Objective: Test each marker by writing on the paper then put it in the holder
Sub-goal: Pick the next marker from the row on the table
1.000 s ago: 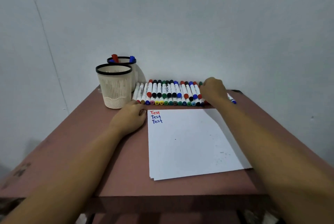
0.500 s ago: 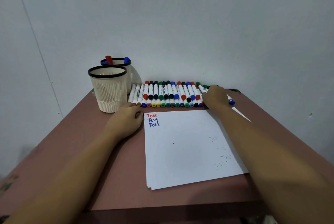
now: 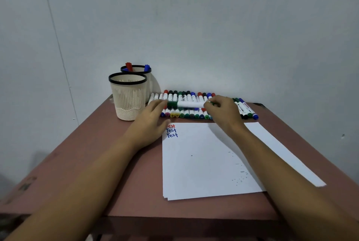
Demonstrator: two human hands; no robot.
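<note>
The marker [image 3: 187, 104] lies crosswise, parallel to the tabletop's [image 3: 124, 172] far edge; the left hand [image 3: 153, 119] pinches its capped end, the right hand [image 3: 223, 113] grips the other.

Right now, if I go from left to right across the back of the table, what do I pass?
front cup holder → left hand → green marker, held between both hands → right hand → last few markers at the end of the row.
</note>
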